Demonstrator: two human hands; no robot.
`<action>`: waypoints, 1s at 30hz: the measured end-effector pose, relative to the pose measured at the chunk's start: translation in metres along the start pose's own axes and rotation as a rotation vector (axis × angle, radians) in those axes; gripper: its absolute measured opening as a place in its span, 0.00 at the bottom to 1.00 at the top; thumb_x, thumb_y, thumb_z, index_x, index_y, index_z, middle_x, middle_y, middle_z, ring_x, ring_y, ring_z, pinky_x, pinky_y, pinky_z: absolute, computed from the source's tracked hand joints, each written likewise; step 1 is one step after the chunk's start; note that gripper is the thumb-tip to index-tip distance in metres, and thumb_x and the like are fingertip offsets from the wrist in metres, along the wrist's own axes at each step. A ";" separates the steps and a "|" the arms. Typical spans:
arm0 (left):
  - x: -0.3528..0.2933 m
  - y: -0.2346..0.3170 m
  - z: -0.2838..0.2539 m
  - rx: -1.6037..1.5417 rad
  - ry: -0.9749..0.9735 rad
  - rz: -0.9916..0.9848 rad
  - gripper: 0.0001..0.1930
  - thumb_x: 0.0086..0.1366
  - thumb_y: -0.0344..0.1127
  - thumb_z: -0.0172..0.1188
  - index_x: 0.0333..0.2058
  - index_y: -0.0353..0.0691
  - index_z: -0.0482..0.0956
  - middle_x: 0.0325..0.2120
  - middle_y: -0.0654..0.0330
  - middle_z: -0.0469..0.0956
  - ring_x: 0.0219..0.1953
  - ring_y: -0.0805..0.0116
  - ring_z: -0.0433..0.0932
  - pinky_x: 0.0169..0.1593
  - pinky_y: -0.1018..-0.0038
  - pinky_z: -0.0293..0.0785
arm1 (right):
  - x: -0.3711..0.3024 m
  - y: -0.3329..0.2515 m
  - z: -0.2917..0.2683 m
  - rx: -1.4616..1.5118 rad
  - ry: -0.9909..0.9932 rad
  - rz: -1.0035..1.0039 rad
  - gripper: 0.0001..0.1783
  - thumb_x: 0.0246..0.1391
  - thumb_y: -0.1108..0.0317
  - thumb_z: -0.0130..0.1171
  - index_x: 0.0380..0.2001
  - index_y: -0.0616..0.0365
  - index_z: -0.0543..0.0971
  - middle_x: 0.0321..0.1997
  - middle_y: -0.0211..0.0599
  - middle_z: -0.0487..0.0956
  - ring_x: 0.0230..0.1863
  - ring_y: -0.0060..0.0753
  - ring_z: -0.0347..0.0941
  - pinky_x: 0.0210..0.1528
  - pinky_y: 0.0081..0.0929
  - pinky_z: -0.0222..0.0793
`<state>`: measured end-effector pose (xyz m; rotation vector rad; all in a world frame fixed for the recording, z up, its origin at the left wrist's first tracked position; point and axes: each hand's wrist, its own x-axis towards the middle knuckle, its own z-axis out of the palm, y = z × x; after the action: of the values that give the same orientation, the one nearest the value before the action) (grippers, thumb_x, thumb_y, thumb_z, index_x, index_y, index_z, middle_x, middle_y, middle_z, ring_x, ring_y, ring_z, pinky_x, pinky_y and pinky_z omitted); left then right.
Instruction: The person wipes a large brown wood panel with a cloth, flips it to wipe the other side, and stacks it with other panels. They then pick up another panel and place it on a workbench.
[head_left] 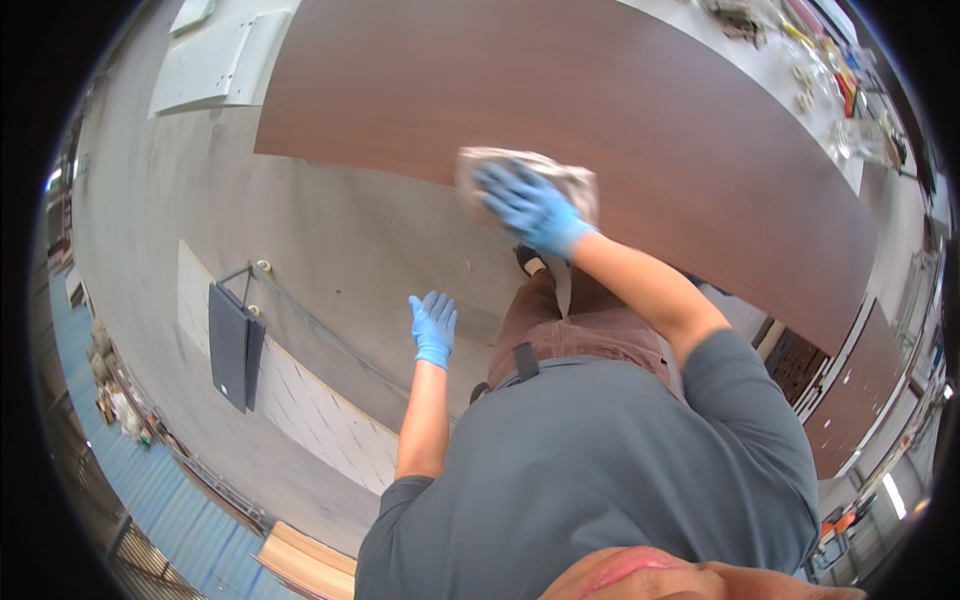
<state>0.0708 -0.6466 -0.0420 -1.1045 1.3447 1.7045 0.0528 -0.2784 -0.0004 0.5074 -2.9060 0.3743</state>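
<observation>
A: In the head view, where's the cloth (574,181)?

B: It's at the near edge of the brown wood-grain panel (560,90). A bit of it pokes out past that edge. The blue-gloved right hand (530,205) is on top.

A: Is that hand holding on tight?

B: I can't tell. The fingers look spread over the cloth, but they're blurry and I can't see under them.

A: And the left hand (433,328)?

B: It's out past the panel's near edge, well apart from it. Its fingers are open, with nothing in them.

A: So what could go wrong?

B: I think the cloth could catch on the panel's edge and bunch up, because it's right there. Then the hand could slip off. If grit got under the cloth, it could scratch the brown top. And a hard push could make the panel slide, since the left hand isn't holding it.
</observation>
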 end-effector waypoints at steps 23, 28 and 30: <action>0.119 0.140 -0.015 0.127 -0.007 -0.159 0.47 0.77 0.73 0.41 0.76 0.37 0.59 0.76 0.45 0.61 0.76 0.48 0.63 0.78 0.55 0.55 | 0.212 -0.033 0.031 0.171 0.125 0.114 0.40 0.46 0.57 0.71 0.62 0.63 0.78 0.73 0.51 0.72 0.79 0.52 0.61 0.80 0.62 0.52; 0.141 0.228 -0.082 0.026 0.062 -0.026 0.45 0.78 0.71 0.41 0.75 0.37 0.61 0.75 0.44 0.62 0.76 0.48 0.64 0.78 0.55 0.56 | 0.390 -0.061 0.081 0.131 0.149 0.026 0.39 0.49 0.51 0.71 0.62 0.61 0.79 0.74 0.49 0.72 0.80 0.50 0.59 0.81 0.60 0.49; 0.146 0.248 -0.108 0.037 0.094 -0.025 0.44 0.78 0.70 0.41 0.75 0.37 0.61 0.75 0.45 0.63 0.75 0.49 0.64 0.78 0.56 0.56 | 0.449 -0.069 0.099 0.040 0.059 -0.049 0.38 0.52 0.51 0.70 0.63 0.60 0.79 0.75 0.47 0.71 0.80 0.48 0.58 0.83 0.58 0.47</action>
<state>-0.1879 -0.8052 -0.0914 -1.1880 1.4084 1.6210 -0.3517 -0.5073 0.0130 0.5619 -2.8289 0.4333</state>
